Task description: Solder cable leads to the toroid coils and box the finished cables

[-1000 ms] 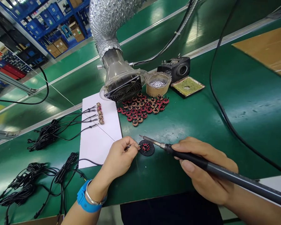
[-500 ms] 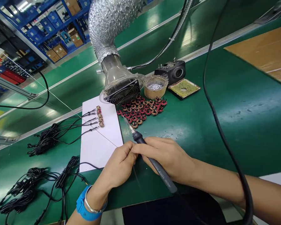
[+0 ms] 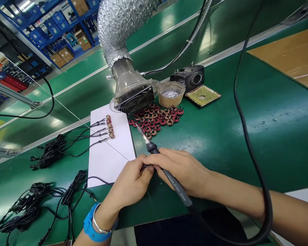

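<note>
The right hand (image 3: 179, 171) holds the soldering iron (image 3: 174, 182) like a pen, fingers closed round its black handle. The metal tip points away toward the near edge of the coils (image 3: 154, 119); whether it touches them cannot be told. The right fingers rest against the left hand (image 3: 129, 184), whose fingers are curled and pressed together, pinching a thin dark wire (image 3: 145, 167). Only a short piece of that wire shows between the hands, and its end is hidden. The black disc with a coil on it, plain in the earlier view, now lies out of sight behind the hands. The right hand has moved in beside the left since then, and the iron has swung round to point at the coils.

A blue wristband (image 3: 92, 225) and a metal bangle (image 3: 102, 227) sit on the left wrist. On the green bench (image 3: 220, 153), a white sheet (image 3: 110, 153) carries a row of wired connectors (image 3: 109, 126), with black cable bundles (image 3: 50, 152) to its left. Beyond the coils stand a solder pot (image 3: 171, 94), a sponge tray (image 3: 202, 95) and a fume fan (image 3: 136, 99).
</note>
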`<state>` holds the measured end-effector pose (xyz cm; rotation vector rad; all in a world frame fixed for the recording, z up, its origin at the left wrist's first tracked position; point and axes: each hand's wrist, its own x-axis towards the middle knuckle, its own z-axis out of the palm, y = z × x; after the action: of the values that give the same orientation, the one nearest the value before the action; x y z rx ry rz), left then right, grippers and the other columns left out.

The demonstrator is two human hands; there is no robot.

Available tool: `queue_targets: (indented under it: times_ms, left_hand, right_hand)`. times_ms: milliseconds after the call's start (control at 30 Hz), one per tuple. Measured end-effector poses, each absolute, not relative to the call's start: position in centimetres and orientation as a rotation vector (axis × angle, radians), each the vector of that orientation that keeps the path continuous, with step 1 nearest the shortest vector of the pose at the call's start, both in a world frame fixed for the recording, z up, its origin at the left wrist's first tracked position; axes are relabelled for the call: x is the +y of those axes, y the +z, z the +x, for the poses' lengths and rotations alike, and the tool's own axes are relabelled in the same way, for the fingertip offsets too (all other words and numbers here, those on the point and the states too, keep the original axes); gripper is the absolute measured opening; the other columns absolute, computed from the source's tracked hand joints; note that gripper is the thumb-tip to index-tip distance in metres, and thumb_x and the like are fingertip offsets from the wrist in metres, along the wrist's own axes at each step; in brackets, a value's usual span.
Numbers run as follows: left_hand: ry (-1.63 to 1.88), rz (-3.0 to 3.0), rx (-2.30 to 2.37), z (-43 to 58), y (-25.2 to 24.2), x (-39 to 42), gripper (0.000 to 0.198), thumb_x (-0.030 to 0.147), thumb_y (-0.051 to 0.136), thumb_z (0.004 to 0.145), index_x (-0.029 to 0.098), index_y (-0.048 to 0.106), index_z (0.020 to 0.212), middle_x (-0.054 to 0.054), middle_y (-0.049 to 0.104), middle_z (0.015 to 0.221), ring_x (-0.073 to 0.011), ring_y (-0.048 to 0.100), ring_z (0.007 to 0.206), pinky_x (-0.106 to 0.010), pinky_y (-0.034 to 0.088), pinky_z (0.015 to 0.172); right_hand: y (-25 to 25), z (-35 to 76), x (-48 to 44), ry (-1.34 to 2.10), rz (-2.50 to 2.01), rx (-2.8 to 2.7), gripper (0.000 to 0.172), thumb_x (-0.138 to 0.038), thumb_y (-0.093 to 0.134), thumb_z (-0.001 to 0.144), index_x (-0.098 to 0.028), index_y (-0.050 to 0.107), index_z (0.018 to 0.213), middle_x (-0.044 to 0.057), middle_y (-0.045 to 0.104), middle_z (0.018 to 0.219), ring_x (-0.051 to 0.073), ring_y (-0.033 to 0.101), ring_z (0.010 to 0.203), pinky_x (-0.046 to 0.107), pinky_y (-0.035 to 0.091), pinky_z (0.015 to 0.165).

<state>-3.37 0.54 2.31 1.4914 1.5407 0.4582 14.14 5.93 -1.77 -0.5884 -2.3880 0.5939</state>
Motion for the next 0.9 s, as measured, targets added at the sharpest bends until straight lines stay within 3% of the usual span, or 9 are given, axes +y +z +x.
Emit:
queue_targets:
  times_ms: [233, 500, 733, 900]
  left_hand:
    - [0.456, 1.576, 1.59, -2.7, 2.8, 0.6, 0.017, 0.02, 0.042, 0.094, 0.019, 0.059, 0.095, -0.004, 0.065, 0.091, -0.0188, 0.058, 0.08, -0.029, 0.043, 0.075]
    - [0.405, 1.558, 1.617, -2.5, 3.1, 0.5, 0.015, 0.024, 0.042, 0.094, 0.019, 0.057, 0.091, -0.002, 0.064, 0.082, -0.0179, 0.057, 0.074, -0.027, 0.04, 0.068]
    - [0.444, 1.453, 1.621, -2.9, 2.5, 0.6, 0.019, 0.03, 0.043, 0.095, 0.021, 0.054, 0.084, 0.003, 0.054, 0.069, -0.014, 0.047, 0.064, -0.025, 0.034, 0.06]
    - [0.441, 1.385, 1.646, -3.1, 2.3, 0.5, 0.026, 0.037, 0.039, 0.097, 0.021, 0.051, 0.08, 0.004, 0.05, 0.066, -0.0126, 0.044, 0.061, -0.024, 0.032, 0.058]
  right_hand:
    - [-1.3, 14.0, 5.8, 0.751, -0.613, -2.441, 0.033, -0.011, 0.04, 0.089, -0.019, 0.048, 0.12, 0.006, 0.057, 0.088, 0.02, 0.058, 0.075, 0.03, 0.046, 0.063]
    - [-2.5, 13.9, 5.6, 1.038, -0.668, -2.191, 0.02, -0.015, 0.041, 0.095, -0.023, 0.046, 0.113, 0.002, 0.055, 0.091, 0.016, 0.056, 0.073, 0.03, 0.047, 0.067]
    - [-1.7, 14.2, 5.9, 0.818, -0.688, -2.04, 0.02, -0.014, 0.042, 0.094, -0.021, 0.053, 0.11, 0.004, 0.063, 0.088, 0.016, 0.061, 0.075, 0.028, 0.051, 0.066]
    - [-0.5, 16.4, 5.5, 0.789, -0.783, -1.828, 0.035, -0.017, 0.049, 0.093, -0.022, 0.054, 0.128, 0.001, 0.066, 0.08, 0.014, 0.063, 0.069, 0.027, 0.052, 0.066]
